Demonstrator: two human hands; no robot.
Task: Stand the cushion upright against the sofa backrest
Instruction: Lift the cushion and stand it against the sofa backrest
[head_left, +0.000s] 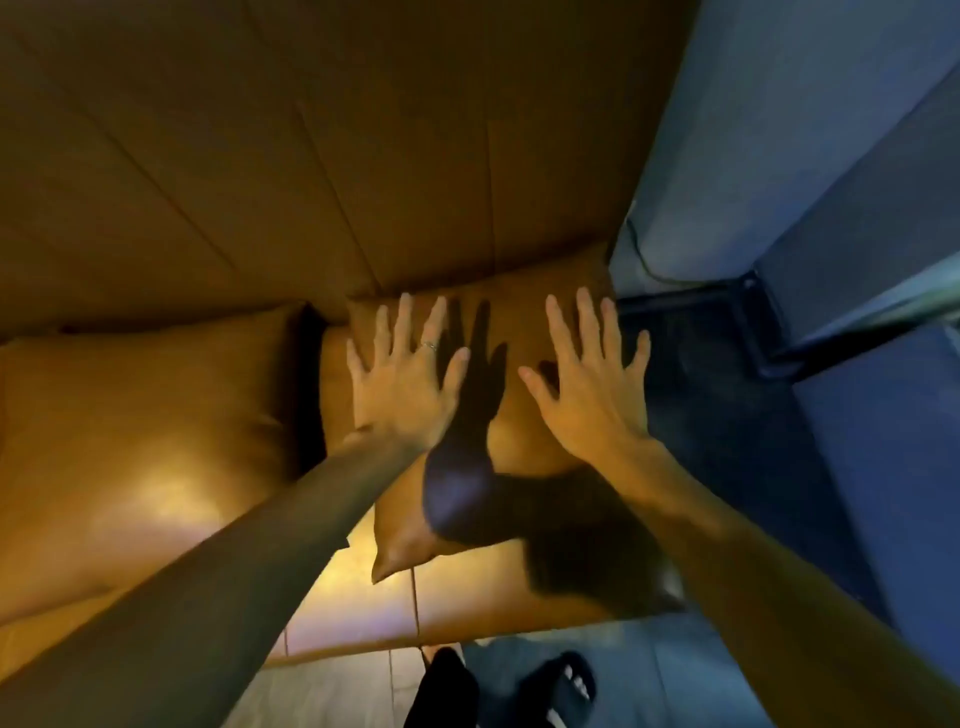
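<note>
A tan leather cushion (514, 415) leans with its top edge against the sofa backrest (363, 156), its lower corner resting on the seat (467, 597). My left hand (405, 379) lies flat on the cushion's left half with fingers spread; a ring shows on one finger. My right hand (587, 384) lies flat on the right half, fingers also spread. Neither hand grips anything. Dark shadows of my hands and head fall across the cushion's middle and lower part.
A second tan cushion (145, 415) lies to the left, next to the first. A dark side table or frame (748, 322) and a blue-grey wall (805, 130) stand right of the sofa. Black slippers (566, 686) show on the floor below.
</note>
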